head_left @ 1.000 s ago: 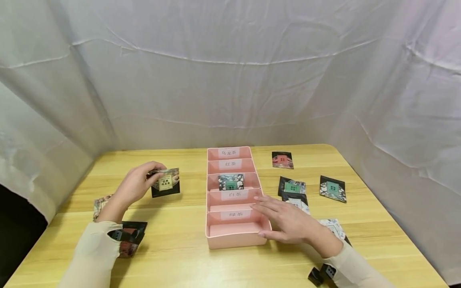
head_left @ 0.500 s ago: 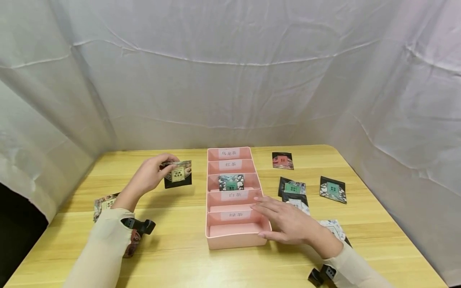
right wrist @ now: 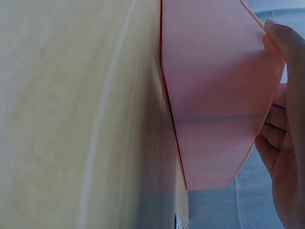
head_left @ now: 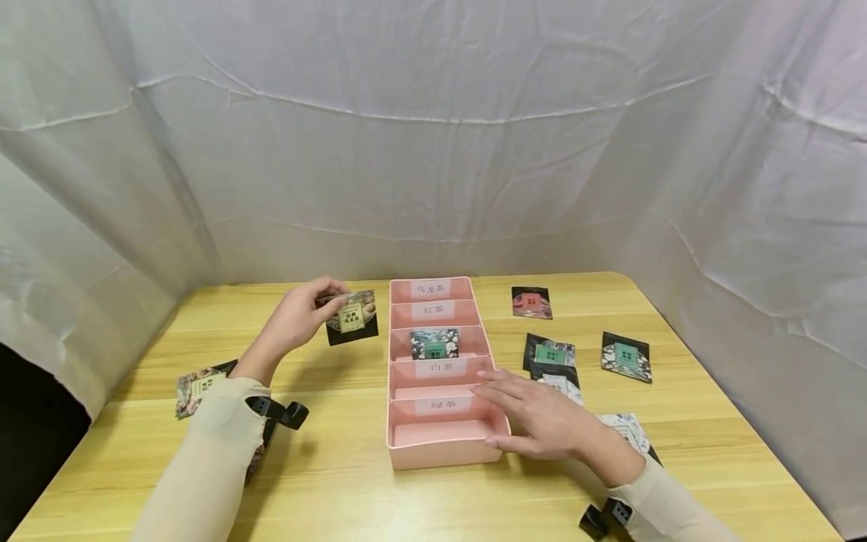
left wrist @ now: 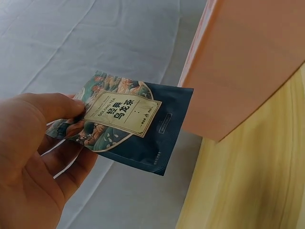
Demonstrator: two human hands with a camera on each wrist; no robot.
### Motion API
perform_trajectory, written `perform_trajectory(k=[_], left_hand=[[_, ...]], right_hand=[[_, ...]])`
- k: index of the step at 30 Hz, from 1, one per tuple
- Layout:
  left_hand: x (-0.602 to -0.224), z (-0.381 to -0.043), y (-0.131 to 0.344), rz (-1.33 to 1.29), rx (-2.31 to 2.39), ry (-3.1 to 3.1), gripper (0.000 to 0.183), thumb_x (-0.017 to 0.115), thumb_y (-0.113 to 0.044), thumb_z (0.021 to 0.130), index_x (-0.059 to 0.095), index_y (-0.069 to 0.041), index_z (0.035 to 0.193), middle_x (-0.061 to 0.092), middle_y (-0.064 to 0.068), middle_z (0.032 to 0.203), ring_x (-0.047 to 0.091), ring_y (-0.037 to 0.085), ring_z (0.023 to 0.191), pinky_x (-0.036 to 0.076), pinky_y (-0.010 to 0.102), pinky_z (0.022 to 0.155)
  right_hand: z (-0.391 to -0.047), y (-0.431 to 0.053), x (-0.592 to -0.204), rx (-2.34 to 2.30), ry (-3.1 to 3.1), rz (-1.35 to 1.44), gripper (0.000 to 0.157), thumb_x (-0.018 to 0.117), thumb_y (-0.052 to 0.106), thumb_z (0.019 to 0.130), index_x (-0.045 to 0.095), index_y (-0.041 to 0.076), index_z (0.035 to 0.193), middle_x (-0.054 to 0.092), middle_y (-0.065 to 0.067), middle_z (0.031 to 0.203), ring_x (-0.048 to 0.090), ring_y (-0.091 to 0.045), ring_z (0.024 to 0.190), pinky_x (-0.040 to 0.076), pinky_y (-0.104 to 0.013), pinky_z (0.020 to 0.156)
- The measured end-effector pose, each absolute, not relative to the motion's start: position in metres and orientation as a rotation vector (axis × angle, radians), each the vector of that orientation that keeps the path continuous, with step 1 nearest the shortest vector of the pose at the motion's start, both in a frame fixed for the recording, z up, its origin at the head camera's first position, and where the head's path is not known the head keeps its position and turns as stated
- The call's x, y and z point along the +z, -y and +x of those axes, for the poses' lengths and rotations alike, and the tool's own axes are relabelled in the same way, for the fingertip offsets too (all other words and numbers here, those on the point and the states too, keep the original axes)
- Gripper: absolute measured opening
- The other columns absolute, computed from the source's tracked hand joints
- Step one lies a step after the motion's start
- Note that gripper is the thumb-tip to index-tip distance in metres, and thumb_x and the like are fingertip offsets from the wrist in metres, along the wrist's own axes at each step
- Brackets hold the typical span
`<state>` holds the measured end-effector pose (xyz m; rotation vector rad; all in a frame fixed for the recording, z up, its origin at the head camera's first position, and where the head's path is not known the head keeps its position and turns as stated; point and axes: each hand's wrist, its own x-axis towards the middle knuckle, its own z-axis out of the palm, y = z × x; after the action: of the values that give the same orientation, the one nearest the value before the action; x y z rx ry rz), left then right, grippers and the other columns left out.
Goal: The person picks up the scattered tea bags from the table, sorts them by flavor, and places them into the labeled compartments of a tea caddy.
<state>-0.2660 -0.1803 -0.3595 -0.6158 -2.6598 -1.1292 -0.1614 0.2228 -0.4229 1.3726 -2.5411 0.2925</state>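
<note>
My left hand (head_left: 301, 312) pinches a dark oolong tea sachet (left wrist: 128, 124) by its edge, thumb on the printed face and fingers behind. The sachet is held up left of a pink divided box (head_left: 447, 455), near its far end. My right hand (head_left: 542, 414) lies over the box's near right rim, fingers straight across the edge and thumb at the front corner. A flowered tea sachet (head_left: 434, 344) with a green label sits in the middle compartment. White paper labels with Chinese characters mark the other compartments.
Sachets lie right of the box: a red-labelled sachet (head_left: 531, 302), a green-labelled sachet (head_left: 626, 356), and several others, some overlapping. A yellow-labelled sachet (head_left: 201, 388) lies at left, and another is mostly hidden under the left sleeve. A grey cloth (head_left: 433, 188) hangs behind the wooden table (head_left: 352, 497).
My left hand has carried the oolong tea sachet to the right and farther back, toward the box's far end. The right hand has stayed on the rim.
</note>
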Motion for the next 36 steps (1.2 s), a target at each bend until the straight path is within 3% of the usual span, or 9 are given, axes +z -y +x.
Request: perform_trajectory(k=[36], left_hand=[[-0.335,-0.302,0.129,-0.622,-1.211,2.583,0.013,0.061,-0.014,0.098,0.065,-0.007,0.108,0.067,0.008,0.098,0.062,0.024,0.09,0.051,0.038,0.077]], right_hand=[[-0.162,-0.223,-0.423,0.302,2.519,1.384,0.067,0.055,0.056,0.094,0.048,0.013,0.145,0.047,-0.01,0.147,0.043,-0.027,0.135,0.045,-0.048,0.103]])
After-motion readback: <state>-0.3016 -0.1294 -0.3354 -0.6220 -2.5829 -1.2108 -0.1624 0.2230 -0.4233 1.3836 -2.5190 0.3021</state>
